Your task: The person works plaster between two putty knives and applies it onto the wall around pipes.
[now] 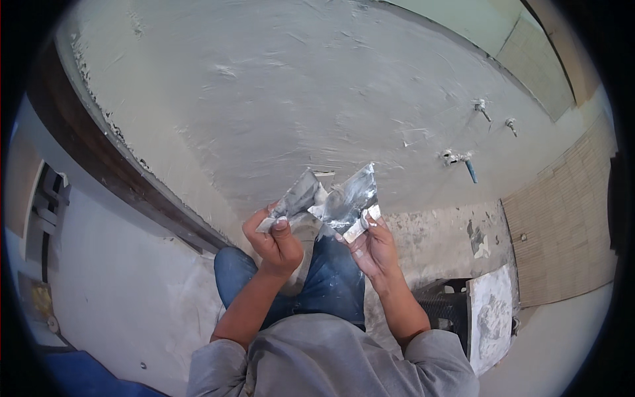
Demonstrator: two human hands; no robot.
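Clock places are read over the whole view, 12 at the top.

Hands, 2. Left hand, between 7 and 8 o'clock of centre: fingers closed on one blade, thumb on the near edge. Right hand, at about 4 o'clock of centre: fingers gripping the other blade by its near edge, thumb uppermost.

Flat metal blades, 2, at the centre, in front of the wall. Left blade: grey, smeared, tilted toward 1 o'clock. Right blade: shiny, broader in view, also tilted toward 1 o'clock. Their inner corners come together in the view; whether they touch cannot be told.

White paste, 1 patch, by the inner corners.

Plastered wall, 1, grey, streaked, at 12 o'clock.

Pipe fittings, 3: first metal fitting at 2 o'clock; second metal fitting, just past 2; blue fitting, nearer 3.

Dark wooden frame, 1, between 9 and 10 o'clock.

Brown striped panel, 1, at 3 o'clock.

Black crate, 1, past 4 o'clock; beside it, white-smeared board, 1, at 4.

Blue trousers, 1 pair, and grey shirt, 1, at 6 o'clock.
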